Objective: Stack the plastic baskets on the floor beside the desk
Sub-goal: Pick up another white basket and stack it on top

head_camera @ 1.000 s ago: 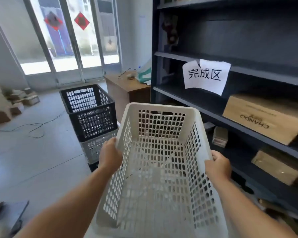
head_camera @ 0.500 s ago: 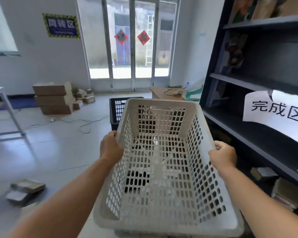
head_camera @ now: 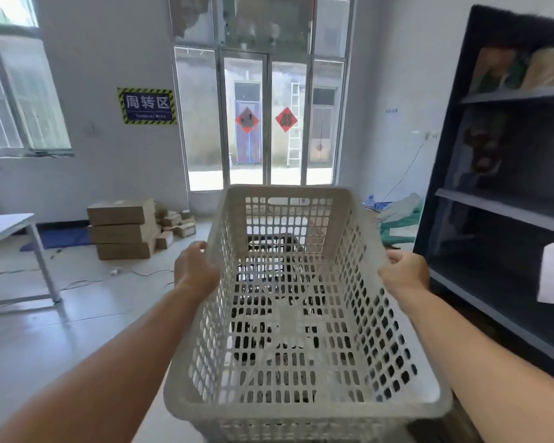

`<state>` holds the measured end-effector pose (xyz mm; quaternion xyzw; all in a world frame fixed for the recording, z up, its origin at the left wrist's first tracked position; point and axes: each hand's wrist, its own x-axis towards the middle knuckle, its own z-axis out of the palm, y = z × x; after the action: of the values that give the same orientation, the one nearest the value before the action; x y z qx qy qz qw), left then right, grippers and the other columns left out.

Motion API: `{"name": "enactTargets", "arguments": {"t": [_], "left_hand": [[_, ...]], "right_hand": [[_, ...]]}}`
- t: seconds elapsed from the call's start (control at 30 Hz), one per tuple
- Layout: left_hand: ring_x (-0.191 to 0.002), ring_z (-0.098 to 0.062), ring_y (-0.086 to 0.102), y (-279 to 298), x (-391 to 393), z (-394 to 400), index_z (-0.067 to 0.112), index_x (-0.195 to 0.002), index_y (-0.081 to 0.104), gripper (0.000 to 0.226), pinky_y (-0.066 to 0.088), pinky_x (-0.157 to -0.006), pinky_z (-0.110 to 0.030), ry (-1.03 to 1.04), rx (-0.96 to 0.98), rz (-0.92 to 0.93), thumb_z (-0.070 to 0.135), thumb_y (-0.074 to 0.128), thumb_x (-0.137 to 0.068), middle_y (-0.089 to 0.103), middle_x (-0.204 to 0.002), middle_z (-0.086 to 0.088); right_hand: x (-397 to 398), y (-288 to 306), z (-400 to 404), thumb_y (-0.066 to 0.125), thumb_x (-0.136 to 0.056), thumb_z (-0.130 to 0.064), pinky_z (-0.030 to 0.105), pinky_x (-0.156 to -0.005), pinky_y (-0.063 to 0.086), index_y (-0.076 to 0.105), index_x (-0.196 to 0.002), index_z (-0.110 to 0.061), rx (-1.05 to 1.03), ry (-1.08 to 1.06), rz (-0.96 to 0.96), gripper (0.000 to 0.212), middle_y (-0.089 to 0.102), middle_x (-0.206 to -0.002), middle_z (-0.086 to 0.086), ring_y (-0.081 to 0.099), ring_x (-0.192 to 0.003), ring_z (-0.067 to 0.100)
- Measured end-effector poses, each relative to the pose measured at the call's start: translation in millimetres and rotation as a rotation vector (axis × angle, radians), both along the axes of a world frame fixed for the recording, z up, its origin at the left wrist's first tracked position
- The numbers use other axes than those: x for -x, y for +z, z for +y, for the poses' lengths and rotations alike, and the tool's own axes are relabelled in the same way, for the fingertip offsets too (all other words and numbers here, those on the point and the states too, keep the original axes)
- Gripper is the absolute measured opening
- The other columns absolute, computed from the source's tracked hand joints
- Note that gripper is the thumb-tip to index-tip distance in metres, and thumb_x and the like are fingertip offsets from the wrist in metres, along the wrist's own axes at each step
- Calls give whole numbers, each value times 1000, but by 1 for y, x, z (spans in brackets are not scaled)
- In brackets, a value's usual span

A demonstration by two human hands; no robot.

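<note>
White basket [head_camera: 288, 314] between both outstretched hands

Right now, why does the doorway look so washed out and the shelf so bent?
Head view: daylight through the glass doors overexposes the ground outside; the wide-angle lens bows the dark shelf at the edge; the white basket and both hands, left and right, look slightly soft.
</note>
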<state>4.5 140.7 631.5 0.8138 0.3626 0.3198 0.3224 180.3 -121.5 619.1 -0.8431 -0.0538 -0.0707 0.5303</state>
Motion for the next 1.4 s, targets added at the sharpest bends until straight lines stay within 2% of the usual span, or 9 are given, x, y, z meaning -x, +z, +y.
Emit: {"name": "enactTargets", "arguments": {"t": [0.07, 0.27, 0.4, 0.7, 0.83, 0.93, 1.03, 1.2, 1.4], "left_hand": [[-97, -28, 58, 3, -14, 18, 4, -126, 56, 46, 47, -78, -31, 23, 3, -16, 0, 60, -81, 62, -119, -16], [-61, -12, 43, 11, -78, 63, 0, -116, 62, 27, 37, -53, -12, 56, -39, -47, 5, 52, -91, 65, -97, -9], [-54, -3, 37, 20, -131, 100, 10, -75, 62, 19, 37, -43, -11, 110, -46, -45, 7, 52, -92, 47, -63, 5], [-74, -17, 48, 37, -231, 172, 3, -106, 67, 23, 38, -66, -23, 227, -75, 18, 4, 53, -88, 64, -95, -9], [-64, -14, 48, 27, -266, 211, 1, -102, 67, 20, 35, -52, -15, 219, -87, 39, 3, 53, -89, 56, -80, -3], [-65, -9, 42, 19, -290, 237, -1, -111, 62, 24, 34, -46, -16, 198, -69, 61, 2, 54, -89, 55, -98, -8], [-82, -21, 54, 11, -309, 259, 2, -118, 59, 31, 45, -63, -18, 172, -18, 93, 0, 54, -87, 59, -115, -14], [-67, -21, 55, -4, -329, 289, 24, -61, 40, 39, 52, -63, -33, 177, 12, 192, -5, 53, -83, 46, -69, 0], [-69, -18, 45, -7, -352, 304, 18, -67, 44, 28, 39, -67, -28, 160, -29, 250, -4, 52, -82, 44, -70, 1]], "right_hand": [[-17, 5, 20, 57, -84, 2, 17, -48, 36, 70, -111, -6, -13, 22, -9, 30, 70, -103, 11, 59, -81, 22], [-92, 11, 75, 59, -84, 3, 22, -51, 41, 69, -111, -5, -10, 61, -20, 30, 69, -96, 9, 59, -74, 22], [-166, 17, 120, 56, -81, 5, 26, -56, 50, 67, -116, -6, -17, 132, -1, 38, 70, -102, 11, 60, -69, 19], [-287, 40, 210, 59, -80, 5, 17, -47, 36, 72, -100, -3, 34, 206, -24, 26, 64, -79, 9, 53, -53, 14], [-322, 35, 247, 58, -82, 5, 18, -49, 38, 69, -109, -3, 54, 232, -3, 30, 69, -96, 12, 53, -58, 11], [-340, 26, 270, 58, -81, 6, 22, -60, 43, 70, -107, -5, 69, 214, 23, 31, 71, -99, 13, 58, -70, 20], [-361, 23, 290, 55, -78, 7, 26, -55, 47, 72, -96, 3, 90, 190, 50, 25, 70, -83, 19, 58, -65, 25], [-385, 11, 317, 55, -78, 7, 52, -77, 57, 68, -106, 5, 176, 162, 71, 31, 67, -106, 26, 68, -87, 39], [-407, 4, 327, 54, -80, 6, 53, -81, 54, 65, -109, 7, 261, 174, 100, 32, 65, -112, 26, 57, -72, 28]]}}
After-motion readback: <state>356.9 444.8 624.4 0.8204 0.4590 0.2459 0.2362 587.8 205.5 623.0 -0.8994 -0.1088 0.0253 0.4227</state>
